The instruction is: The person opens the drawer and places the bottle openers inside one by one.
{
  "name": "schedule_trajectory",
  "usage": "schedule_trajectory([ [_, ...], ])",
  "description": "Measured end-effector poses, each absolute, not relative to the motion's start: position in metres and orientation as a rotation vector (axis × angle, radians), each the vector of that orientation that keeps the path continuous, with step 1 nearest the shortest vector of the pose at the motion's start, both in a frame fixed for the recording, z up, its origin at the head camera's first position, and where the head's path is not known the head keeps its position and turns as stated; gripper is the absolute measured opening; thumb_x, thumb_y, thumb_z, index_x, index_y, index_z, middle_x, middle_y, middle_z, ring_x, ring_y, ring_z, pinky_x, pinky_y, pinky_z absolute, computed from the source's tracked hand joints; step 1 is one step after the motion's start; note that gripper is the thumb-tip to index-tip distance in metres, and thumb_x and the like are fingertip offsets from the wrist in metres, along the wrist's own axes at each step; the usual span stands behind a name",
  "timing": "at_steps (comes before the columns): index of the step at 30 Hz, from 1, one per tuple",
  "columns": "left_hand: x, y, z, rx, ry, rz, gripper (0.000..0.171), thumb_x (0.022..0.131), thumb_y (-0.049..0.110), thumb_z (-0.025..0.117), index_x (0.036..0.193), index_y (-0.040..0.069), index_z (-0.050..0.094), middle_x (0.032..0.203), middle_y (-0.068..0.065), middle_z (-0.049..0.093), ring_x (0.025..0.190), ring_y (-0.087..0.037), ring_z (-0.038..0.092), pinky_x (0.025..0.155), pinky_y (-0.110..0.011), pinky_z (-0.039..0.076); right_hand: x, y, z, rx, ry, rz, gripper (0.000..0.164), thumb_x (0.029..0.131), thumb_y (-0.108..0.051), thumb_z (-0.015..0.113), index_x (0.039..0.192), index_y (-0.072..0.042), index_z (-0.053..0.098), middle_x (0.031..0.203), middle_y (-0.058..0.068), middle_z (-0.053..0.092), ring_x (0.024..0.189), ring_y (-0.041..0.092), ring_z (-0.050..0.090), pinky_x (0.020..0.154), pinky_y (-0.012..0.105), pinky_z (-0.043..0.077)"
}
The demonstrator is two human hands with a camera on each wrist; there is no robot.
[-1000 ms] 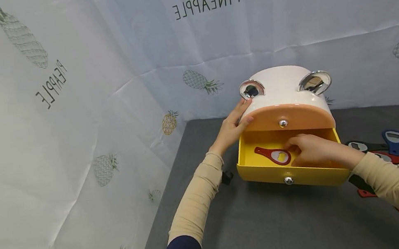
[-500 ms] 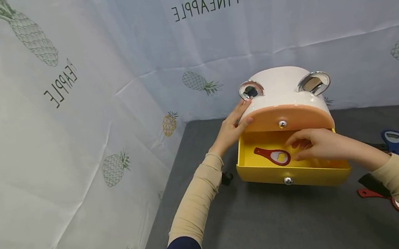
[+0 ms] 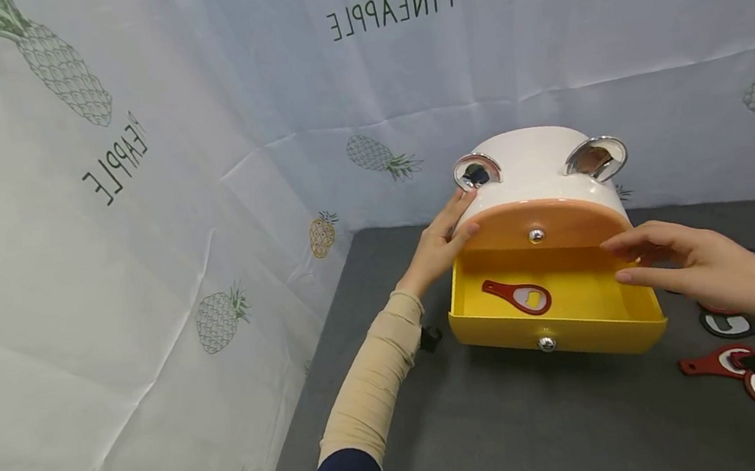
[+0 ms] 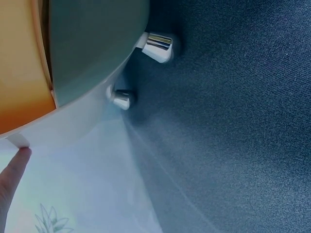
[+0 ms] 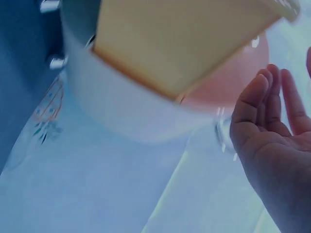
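Note:
A white drawer box (image 3: pixel 535 165) with silver ears has its yellow lower drawer (image 3: pixel 495 332) pulled out. Inside the drawer lies a red bottle opener (image 3: pixel 530 298), on the left half. My left hand (image 3: pixel 438 253) rests against the box's left side, fingers extended; a fingertip (image 4: pixel 22 154) touches the white shell in the left wrist view. My right hand (image 3: pixel 706 262) is over the drawer's right end, fingers loosely bent and thumb apart, holding nothing. The same hand (image 5: pixel 277 131) appears empty beside the box in the right wrist view. The orange upper drawer (image 3: pixel 504 229) is closed.
Several bottle openers lie on the grey table (image 3: pixel 515 431) at the right, among them a red one (image 3: pixel 701 365) and a black one (image 3: pixel 722 325), partly hidden by my right arm. A pineapple-print curtain (image 3: pixel 300 64) hangs behind and to the left.
My right hand has lifted out of the drawer and moved right, its fingers spreading. The red bottle opener stays in the drawer, and my left hand has not moved.

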State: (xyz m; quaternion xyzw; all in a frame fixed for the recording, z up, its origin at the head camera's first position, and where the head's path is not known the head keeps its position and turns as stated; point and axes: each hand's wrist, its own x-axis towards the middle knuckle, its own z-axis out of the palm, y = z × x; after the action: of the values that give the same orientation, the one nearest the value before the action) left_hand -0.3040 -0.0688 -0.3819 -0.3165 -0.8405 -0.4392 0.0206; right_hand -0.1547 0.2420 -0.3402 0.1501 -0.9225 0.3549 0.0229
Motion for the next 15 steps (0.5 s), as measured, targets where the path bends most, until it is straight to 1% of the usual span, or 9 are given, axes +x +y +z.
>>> schedule_trajectory([
  [4, -0.304, -0.069, -0.383, -0.987, -2.608, -1.363, 0.07, 0.078, 0.075, 0.033, 0.143, 0.051, 0.02, 0.153, 0.026, 0.01, 0.144, -0.008, 0.02, 0.112, -0.039, 0.034, -0.143, 0.264, -0.349, 0.36, -2.836, 1.073, 0.04, 0.088, -0.022, 0.066, 0.126, -0.016, 0.053, 0.11, -0.027, 0.045, 0.087, -0.021, 0.043, 0.062, 0.01, 0.044],
  [7, -0.304, -0.07, -0.384, -0.988, -2.612, -1.374, 0.069, 0.079, 0.074, 0.034, 0.143, 0.052, 0.02, 0.153, 0.026, 0.01, 0.144, -0.008, 0.02, 0.112, -0.039, 0.034, -0.137, 0.28, -0.36, 0.34, -2.791, 1.067, 0.041, 0.088, -0.015, 0.065, 0.126, -0.011, 0.051, 0.111, -0.031, 0.041, 0.087, -0.021, 0.041, 0.061, 0.008, 0.041],
  [10, -0.305, -0.071, -0.385, -0.972, -2.615, -1.374, 0.069, 0.078, 0.076, 0.034, 0.142, 0.053, 0.02, 0.153, 0.027, 0.01, 0.144, -0.009, 0.02, 0.112, -0.04, 0.034, -0.132, 0.295, -0.376, 0.354, -2.727, 1.087, 0.041, 0.086, -0.007, 0.065, 0.124, -0.011, 0.051, 0.11, -0.036, 0.04, 0.089, -0.021, 0.04, 0.064, 0.004, 0.037],
  [12, -0.305, -0.071, -0.386, -0.959, -2.617, -1.375, 0.07, 0.077, 0.077, 0.033, 0.142, 0.054, 0.02, 0.152, 0.028, 0.01, 0.144, -0.009, 0.021, 0.112, -0.041, 0.034, -0.129, 0.305, -0.388, 0.344, -2.704, 1.098, 0.043, 0.086, -0.004, 0.066, 0.124, -0.016, 0.051, 0.111, -0.037, 0.039, 0.091, -0.022, 0.039, 0.064, 0.002, 0.036],
  [13, -0.305, -0.071, -0.386, -0.957, -2.615, -1.373, 0.07, 0.077, 0.077, 0.033, 0.142, 0.054, 0.02, 0.152, 0.028, 0.01, 0.144, -0.009, 0.021, 0.112, -0.041, 0.034, -0.128, 0.31, -0.394, 0.328, -2.706, 1.091, 0.044, 0.086, -0.005, 0.066, 0.123, -0.022, 0.051, 0.111, -0.038, 0.038, 0.092, -0.023, 0.037, 0.064, 0.001, 0.035],
  [15, -0.305, -0.071, -0.387, -0.955, -2.611, -1.37, 0.069, 0.077, 0.077, 0.033, 0.142, 0.054, 0.02, 0.152, 0.028, 0.01, 0.144, -0.009, 0.021, 0.112, -0.042, 0.034, -0.125, 0.32, -0.408, 0.294, -2.699, 1.093, 0.047, 0.085, -0.005, 0.067, 0.124, -0.025, 0.051, 0.109, -0.04, 0.036, 0.093, -0.026, 0.035, 0.063, 0.001, 0.034],
])
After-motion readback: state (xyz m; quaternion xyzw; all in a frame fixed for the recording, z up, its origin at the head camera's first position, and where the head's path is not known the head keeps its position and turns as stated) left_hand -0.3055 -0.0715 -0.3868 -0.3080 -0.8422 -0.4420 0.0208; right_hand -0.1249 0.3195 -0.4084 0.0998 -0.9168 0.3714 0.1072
